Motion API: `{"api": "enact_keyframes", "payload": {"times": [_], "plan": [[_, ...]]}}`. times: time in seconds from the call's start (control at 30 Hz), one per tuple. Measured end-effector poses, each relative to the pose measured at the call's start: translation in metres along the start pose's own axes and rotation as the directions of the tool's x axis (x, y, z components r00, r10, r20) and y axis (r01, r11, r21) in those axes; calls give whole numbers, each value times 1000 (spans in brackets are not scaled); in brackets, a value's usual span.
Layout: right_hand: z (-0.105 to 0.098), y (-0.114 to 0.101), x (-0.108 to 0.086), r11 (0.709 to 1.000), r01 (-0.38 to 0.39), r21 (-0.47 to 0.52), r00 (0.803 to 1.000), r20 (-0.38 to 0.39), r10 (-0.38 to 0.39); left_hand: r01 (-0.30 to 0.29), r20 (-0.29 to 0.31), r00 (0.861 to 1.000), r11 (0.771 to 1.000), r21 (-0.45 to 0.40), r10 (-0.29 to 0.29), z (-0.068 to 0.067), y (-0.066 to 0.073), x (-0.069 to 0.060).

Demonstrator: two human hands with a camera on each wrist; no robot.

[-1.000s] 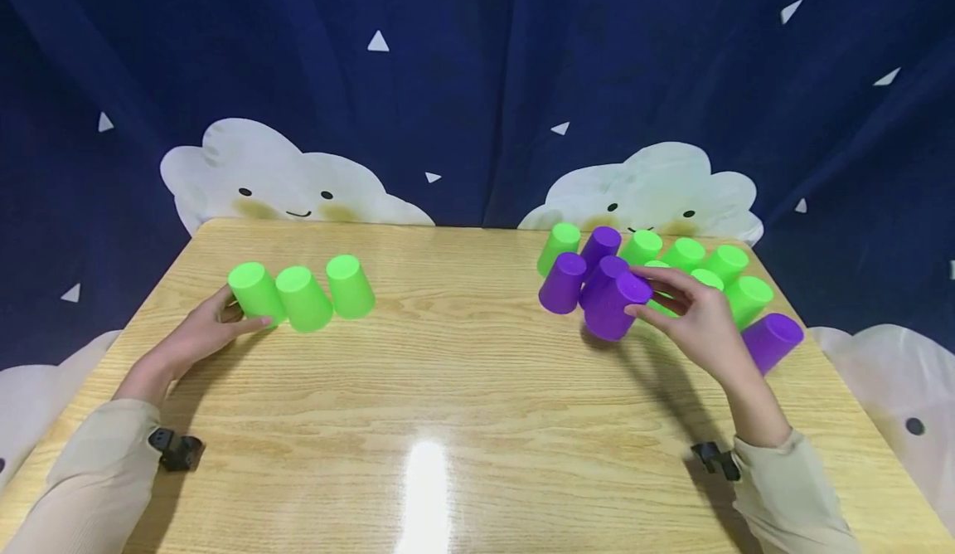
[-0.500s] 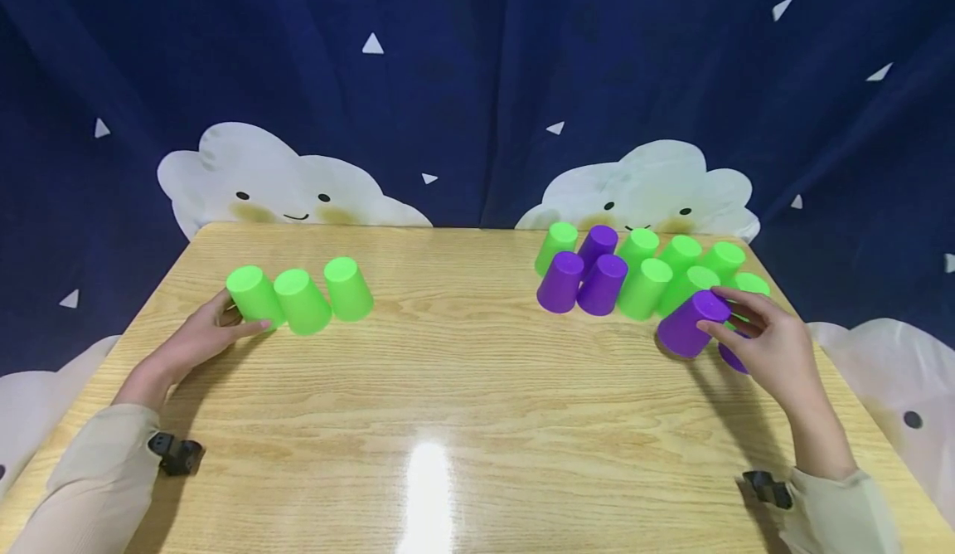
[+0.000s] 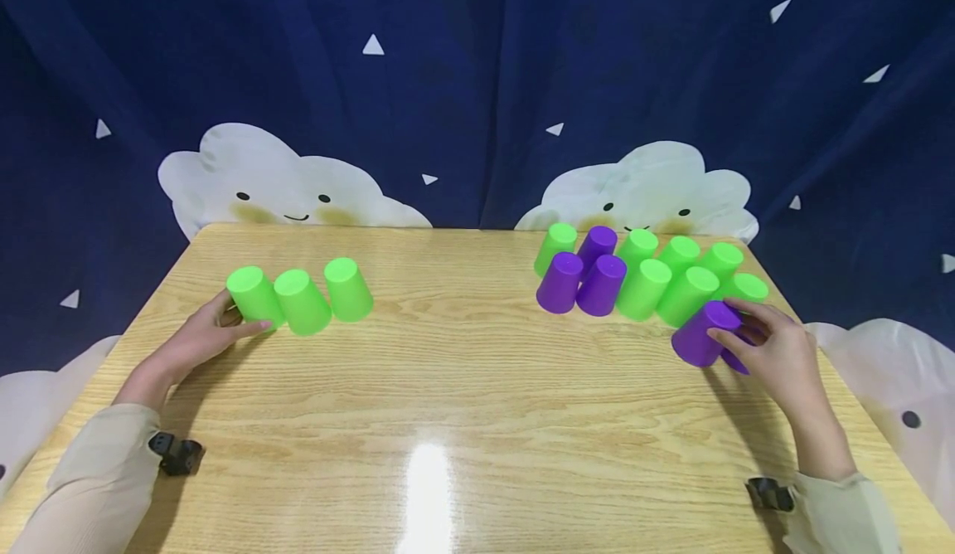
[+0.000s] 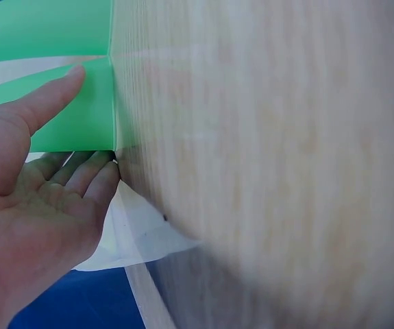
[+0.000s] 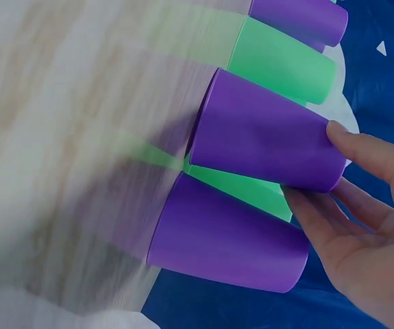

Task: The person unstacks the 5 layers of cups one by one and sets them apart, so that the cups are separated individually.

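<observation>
Upside-down plastic cups stand on the wooden table. At the left, my left hand point(image 3: 200, 335) grips the outermost green cup point(image 3: 254, 301), thumb on its near side and fingers round its outer side. Two more green cups point(image 3: 302, 305) point(image 3: 349, 290) stand just right of it. On the right, my right hand point(image 3: 782, 359) pinches a purple cup point(image 3: 698, 340) near its upturned base, thumb on one side and fingers on the other. In the right wrist view this cup point(image 5: 265, 133) is beside another purple cup point(image 5: 229, 236), which the hand partly hides in the head view.
Behind the right hand, several green cups point(image 3: 643, 290) stand close together in two rows. Two purple cups point(image 3: 559, 284) point(image 3: 602, 287) stand in the front row at their left, a third purple cup point(image 3: 596, 247) behind. A dark blue curtain point(image 3: 477, 81) hangs past the table's point(image 3: 477, 388) far edge.
My right hand has carried the purple cup rightward and nearer, from beside the other purple cups to the front right of the group. The left hand and its cup have stayed put.
</observation>
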State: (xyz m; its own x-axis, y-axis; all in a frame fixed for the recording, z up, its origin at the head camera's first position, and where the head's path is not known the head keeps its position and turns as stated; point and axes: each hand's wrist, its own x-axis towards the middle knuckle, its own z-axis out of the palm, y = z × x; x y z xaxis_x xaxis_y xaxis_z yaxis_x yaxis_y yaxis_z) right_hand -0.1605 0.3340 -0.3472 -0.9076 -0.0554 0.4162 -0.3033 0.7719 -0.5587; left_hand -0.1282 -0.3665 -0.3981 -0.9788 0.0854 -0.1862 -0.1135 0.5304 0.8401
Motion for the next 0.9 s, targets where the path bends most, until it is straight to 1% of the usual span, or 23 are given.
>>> {"api": "enact_keyframes", "payload": {"times": [0.27, 0.43, 0.6, 0.7, 0.8, 0.9], "plan": [[-1, 1, -1, 1000, -3, -26, 1000, 2, 3, -3, 0, 1000, 1000, 2, 3, 0, 1, 0], [-2, 2, -2, 1000, 3, -21, 1000, 4, -3, -7, -2, 1000, 1000, 3, 7, 0, 0, 0], [-7, 1, -2, 999, -21, 25, 1000, 16, 20, -6, -1, 1000, 1000, 6, 6, 1, 0, 0], [-11, -3, -1, 998, -40, 57, 999, -5, 41, 1, 1, 1000, 1000, 3, -1, 0, 0, 0], [-13, -9, 1, 996, -33, 82, 999, -33, 36, 4, 3, 1000, 1000, 0, -4, 0, 0, 0], [-12, -16, 3, 995, -8, 102, 999, -50, 13, 1, 1, 1000, 1000, 1, -1, 0, -1, 1]]}}
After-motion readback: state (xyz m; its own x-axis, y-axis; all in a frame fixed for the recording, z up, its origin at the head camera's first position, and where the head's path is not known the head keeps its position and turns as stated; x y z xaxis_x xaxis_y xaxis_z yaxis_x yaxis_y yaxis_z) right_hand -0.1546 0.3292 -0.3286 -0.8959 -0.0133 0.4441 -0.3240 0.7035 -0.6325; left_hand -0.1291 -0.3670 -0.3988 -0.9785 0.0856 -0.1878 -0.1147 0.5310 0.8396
